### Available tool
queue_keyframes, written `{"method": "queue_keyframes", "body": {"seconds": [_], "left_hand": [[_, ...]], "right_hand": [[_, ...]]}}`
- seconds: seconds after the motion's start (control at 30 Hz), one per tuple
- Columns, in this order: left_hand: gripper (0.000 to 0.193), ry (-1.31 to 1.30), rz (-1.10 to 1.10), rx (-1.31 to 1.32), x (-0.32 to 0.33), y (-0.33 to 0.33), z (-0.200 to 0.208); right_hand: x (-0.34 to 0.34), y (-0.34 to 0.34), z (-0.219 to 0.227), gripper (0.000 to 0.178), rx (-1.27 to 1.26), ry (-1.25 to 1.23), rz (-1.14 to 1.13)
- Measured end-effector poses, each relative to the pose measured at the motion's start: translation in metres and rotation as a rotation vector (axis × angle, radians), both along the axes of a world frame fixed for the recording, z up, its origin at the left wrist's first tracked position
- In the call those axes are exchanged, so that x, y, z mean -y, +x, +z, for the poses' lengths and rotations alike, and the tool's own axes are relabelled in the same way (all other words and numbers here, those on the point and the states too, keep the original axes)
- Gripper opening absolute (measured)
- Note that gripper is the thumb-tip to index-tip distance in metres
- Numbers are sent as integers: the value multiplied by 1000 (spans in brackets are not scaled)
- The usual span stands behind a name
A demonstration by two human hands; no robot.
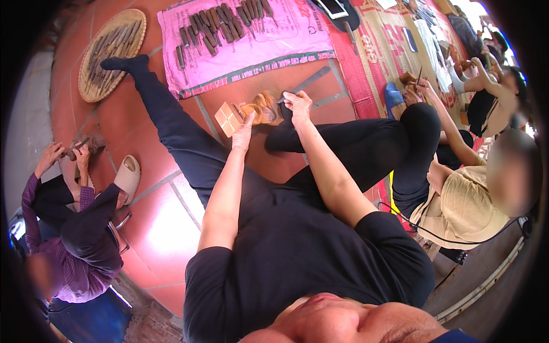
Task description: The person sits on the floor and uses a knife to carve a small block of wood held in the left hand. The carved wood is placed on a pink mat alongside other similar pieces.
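My left hand [242,136] is closed around a wooden carving [260,110]. Its pale square base [229,119], marked with crossing lines, points left, and the rounded, carved part lies to the right. Right beside the carving, the fingers of my right hand [298,107] pinch a long, flat, dark bar that looks like a file [313,78]. The bar slants away to the upper right, and its near end is partly hidden by my fingers. Whether it touches the carving I cannot tell. Both hands are low between my spread legs, above the red tiled floor.
Ahead, a pink sack [246,43] bears several wooden-handled carving tools [214,26]. A round woven tray [86,74] at the far left holds more, with my left foot [123,63] over its edge. Co-workers sit left [74,257] and right [457,206]. A phone [333,8] lies beyond.
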State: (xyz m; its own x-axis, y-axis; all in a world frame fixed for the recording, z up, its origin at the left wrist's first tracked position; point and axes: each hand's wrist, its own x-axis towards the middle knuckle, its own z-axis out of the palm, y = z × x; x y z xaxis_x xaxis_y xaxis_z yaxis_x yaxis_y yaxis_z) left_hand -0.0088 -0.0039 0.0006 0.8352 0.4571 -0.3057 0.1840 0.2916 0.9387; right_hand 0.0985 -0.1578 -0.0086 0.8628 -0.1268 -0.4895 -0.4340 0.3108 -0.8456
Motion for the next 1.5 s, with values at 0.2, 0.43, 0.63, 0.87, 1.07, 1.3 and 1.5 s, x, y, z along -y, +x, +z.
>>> {"method": "queue_keyframes", "body": {"seconds": [0.2,0.43,0.63,0.87,1.07,1.3,1.5], "left_hand": [[40,10,8,14,-2,0,5],[51,-31,-44,-28,-4,-3,0],[50,28,-30,-17,-1,-2,4],[46,132,-92,5,-5,0,4],[45,74,-57,17,-1,-3,20],[35,34,-49,43,-2,-5,-4],[40,-16,-60,19,0,-3,-6]], "right_hand": [[-15,-2,10,20,26,40,80],[1,2,2,21,17,-25,-11],[-15,-7,11,15,55,43,116],[-1,-1,16,16,10,-20,48],[-1,-11,14,20,-9,-53,44],[-5,-16,10,13,4,38,173],[7,-13,5,21,5,-4,-14]]}}
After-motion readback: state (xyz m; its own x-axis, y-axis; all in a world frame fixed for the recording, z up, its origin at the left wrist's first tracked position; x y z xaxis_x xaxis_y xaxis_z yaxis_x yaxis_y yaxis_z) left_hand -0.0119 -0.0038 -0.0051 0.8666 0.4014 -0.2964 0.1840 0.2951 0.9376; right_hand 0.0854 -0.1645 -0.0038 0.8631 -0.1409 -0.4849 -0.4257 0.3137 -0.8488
